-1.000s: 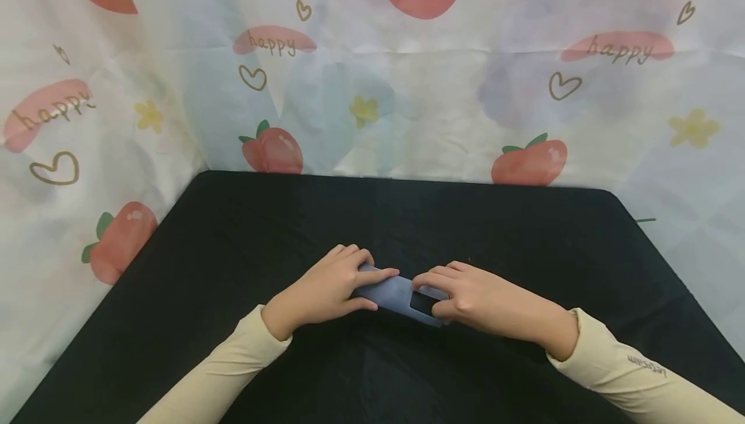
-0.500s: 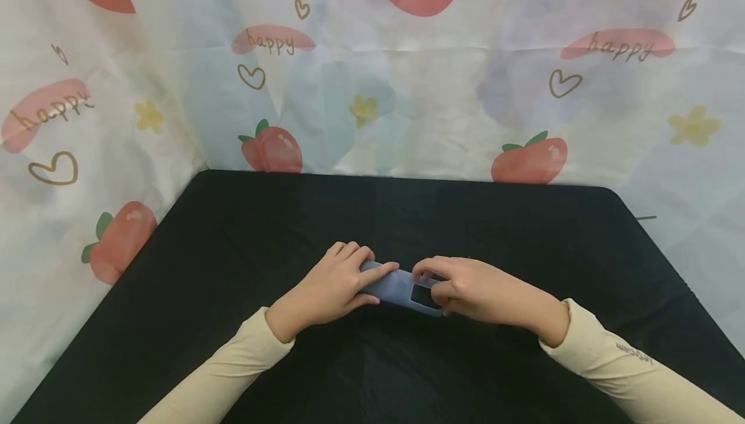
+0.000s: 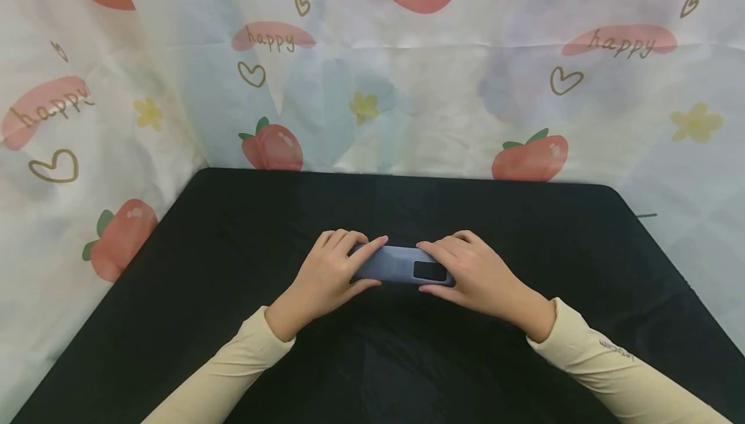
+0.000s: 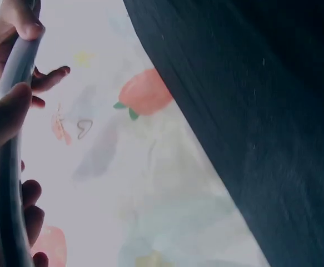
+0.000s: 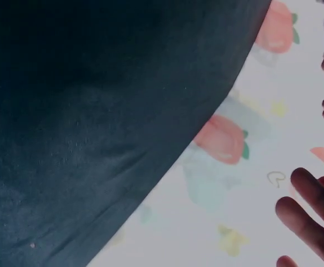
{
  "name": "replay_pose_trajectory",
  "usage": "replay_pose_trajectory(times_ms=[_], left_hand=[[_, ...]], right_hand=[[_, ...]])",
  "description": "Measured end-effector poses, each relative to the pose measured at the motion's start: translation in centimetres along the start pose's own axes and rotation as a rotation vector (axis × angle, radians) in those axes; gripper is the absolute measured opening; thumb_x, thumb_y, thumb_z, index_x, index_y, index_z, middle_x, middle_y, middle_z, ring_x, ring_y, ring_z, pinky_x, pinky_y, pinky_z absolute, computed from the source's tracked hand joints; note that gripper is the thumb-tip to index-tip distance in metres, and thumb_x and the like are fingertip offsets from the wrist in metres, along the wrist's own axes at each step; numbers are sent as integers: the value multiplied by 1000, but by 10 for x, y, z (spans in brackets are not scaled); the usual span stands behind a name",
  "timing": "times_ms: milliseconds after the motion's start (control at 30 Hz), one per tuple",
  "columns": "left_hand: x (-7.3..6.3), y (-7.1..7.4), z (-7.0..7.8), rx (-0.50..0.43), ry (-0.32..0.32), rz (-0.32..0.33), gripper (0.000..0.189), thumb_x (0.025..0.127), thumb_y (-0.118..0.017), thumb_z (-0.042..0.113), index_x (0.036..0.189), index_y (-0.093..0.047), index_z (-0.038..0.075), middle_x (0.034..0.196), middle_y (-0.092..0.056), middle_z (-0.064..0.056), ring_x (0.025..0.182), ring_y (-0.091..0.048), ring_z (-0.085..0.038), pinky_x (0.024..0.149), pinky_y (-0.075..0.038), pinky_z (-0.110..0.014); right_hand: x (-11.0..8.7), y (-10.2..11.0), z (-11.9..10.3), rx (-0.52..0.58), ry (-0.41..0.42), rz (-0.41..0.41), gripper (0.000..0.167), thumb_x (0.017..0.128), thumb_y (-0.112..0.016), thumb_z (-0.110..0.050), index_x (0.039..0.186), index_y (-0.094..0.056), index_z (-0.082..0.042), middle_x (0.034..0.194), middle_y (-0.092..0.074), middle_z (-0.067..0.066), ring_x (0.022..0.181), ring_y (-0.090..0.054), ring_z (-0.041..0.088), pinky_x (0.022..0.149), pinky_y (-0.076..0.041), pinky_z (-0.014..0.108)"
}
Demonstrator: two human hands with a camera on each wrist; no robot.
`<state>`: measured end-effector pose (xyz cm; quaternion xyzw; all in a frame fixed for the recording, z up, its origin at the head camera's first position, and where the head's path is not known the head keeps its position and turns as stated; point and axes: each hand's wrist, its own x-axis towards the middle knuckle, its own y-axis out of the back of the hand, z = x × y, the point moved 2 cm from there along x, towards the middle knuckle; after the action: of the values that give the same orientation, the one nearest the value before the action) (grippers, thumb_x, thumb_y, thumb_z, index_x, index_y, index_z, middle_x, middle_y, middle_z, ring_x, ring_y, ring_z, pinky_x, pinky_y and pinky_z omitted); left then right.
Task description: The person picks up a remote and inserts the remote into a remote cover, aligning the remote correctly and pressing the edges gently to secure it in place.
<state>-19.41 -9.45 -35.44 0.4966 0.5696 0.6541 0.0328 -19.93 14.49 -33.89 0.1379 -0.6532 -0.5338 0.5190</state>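
A slim blue-grey case point(image 3: 398, 264), shaped like a phone case, spans between both hands, with a black rectangular opening or panel near its right end. My left hand point(image 3: 327, 273) holds its left end, forefinger along the upper edge and thumb at the lower edge. At the other end, my right hand point(image 3: 480, 273) grips it beside the black rectangle, thumb below. From the left wrist view the case point(image 4: 9, 194) shows edge-on as a thin curved strip, with fingertips behind it. The right wrist view catches only a sliver of it past the right hand's fingers point(image 5: 309, 217).
Black cloth point(image 3: 372, 359) covers the tabletop beneath the hands. A pale curtain point(image 3: 431, 101) printed with strawberries, hearts and the word happy hangs behind the far edge and along the left side. Both arms wear cream sleeves point(image 3: 247, 340).
The case has risen in view and turned from slanting down at the right to nearly level. My right hand has shifted its grip from over the black rectangle to the right end.
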Motion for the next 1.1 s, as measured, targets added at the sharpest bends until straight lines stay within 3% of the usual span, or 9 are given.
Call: replay_pose_trajectory(times_ms=[133, 267, 367, 467, 567, 767, 867, 967, 1100], left_hand=[[0, 2, -9, 81, -6, 12, 68, 69, -80, 45, 127, -58, 18, 100, -62, -3, 92, -60, -19, 84, -46, -37], [-2, 4, -20, 98, 50, 41, 66, 68, -81, 42, 125, -60, 18, 101, -63, -4, 92, -60, -21, 84, -44, -40], [-2, 3, -27, 33, 183, 71, 68, 71, -81, 39, 129, -57, 15, 102, -62, -7, 92, -59, -24, 84, -44, -42], [-1, -1, -31, -57, 356, 97, 66, 77, -76, 33, 134, -51, 9, 105, -59, -11, 92, -58, -27, 84, -45, -44], [1, -7, -29, -105, 461, 103, 62, 83, -72, 28, 135, -48, 5, 108, -57, -15, 92, -57, -29, 85, -45, -46], [12, -23, -14, -202, 500, 37, 63, 87, -66, 28, 139, -41, 1, 121, -55, -19, 106, -56, -32, 91, -45, -48], [18, -31, -11, -313, 530, -31, 68, 90, -61, 29, 143, -32, -4, 134, -49, -21, 121, -51, -34, 100, -41, -50], [23, -35, -15, -449, 561, -16, 71, 92, -59, 26, 145, -24, -7, 142, -40, -23, 128, -46, -35, 104, -37, -51], [28, -36, -25, -572, 548, 87, 72, 92, -59, 18, 147, -19, -6, 147, -34, -23, 126, -46, -37, 103, -39, -49]], right_hand=[[1, 3, 7, -39, 31, 63, 61, 64, -84, -38, 109, -63, -3, 88, -71, 5, 79, -65, 19, 79, -48, 43], [-3, 6, 14, -63, 27, 117, 51, 84, -63, -49, 106, -63, -2, 85, -69, 7, 76, -64, 20, 79, -47, 45], [-6, 5, 14, -75, -17, 151, 60, 92, -42, -56, 100, -64, 0, 80, -69, 9, 70, -63, 20, 77, -46, 45], [-7, 0, 14, -101, -90, 179, 69, 92, -34, -60, 95, -63, 3, 77, -67, 12, 65, -61, 22, 75, -46, 46], [-5, -9, 13, -132, -178, 200, 71, 92, -35, -61, 93, -62, 5, 72, -66, 14, 60, -59, 23, 75, -46, 48], [9, -30, 11, -134, -390, 194, 51, 77, -68, -45, 92, -60, 3, 65, -64, 12, 56, -58, 22, 74, -45, 46], [22, -39, 6, -89, -464, 168, 50, 74, -74, -40, 95, -60, 4, 66, -65, 12, 58, -60, 22, 74, -46, 46], [35, -47, 3, 1, -518, 101, 51, 79, -71, -39, 104, -57, 4, 65, -64, 10, 55, -56, 19, 71, -47, 43], [49, -56, 5, 372, -613, -21, 47, 89, -62, -30, 119, -44, 2, 72, -65, 12, 54, -54, 15, 60, -48, 34]])
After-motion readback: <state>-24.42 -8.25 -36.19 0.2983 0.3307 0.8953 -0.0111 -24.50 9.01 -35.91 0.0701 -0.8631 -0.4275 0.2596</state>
